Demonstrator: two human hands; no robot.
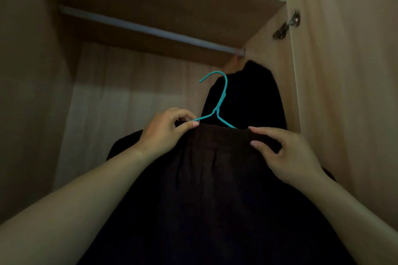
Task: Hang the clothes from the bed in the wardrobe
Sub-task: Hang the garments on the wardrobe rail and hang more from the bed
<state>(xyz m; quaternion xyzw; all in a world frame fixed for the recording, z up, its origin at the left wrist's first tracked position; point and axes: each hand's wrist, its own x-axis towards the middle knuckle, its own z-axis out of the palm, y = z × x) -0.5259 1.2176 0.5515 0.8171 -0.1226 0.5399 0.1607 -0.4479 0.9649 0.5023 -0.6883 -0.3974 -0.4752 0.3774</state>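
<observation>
Dark garment (215,189) hangs nearest, on a teal hanger (221,101) whose arm the left hand (165,129) pinches while the right hand (286,155) pinches the garment's top edge, hook upright, well below the wardrobe rail (150,28) running crosswise above.

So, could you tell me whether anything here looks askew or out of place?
Only the teal hanger: it is tilted, its hook free below the rail, while the left hand pinches one arm and the right hand holds the dark garment. Nothing looks torn or spilled.
</observation>
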